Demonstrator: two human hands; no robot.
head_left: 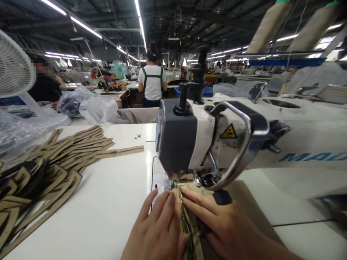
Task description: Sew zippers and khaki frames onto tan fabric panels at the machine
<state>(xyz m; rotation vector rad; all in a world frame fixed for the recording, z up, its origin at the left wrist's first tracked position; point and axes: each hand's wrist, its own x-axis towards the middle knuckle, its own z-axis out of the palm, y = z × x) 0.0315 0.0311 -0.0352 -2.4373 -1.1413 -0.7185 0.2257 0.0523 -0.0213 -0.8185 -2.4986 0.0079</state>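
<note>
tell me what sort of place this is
Probably a clothing or sewing factory: a sewing machine stands over a metal-toothed zip, tan strips lie heaped on the white table, and strip lights run overhead.

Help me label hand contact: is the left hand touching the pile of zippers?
No, the left hand lies beside the metal zipper, with white tabletop between it and the pile of zippers.

The dark roof [116,16] is lined with long strip lights [86,27], and bright windows [324,43] are seen at right.
</note>
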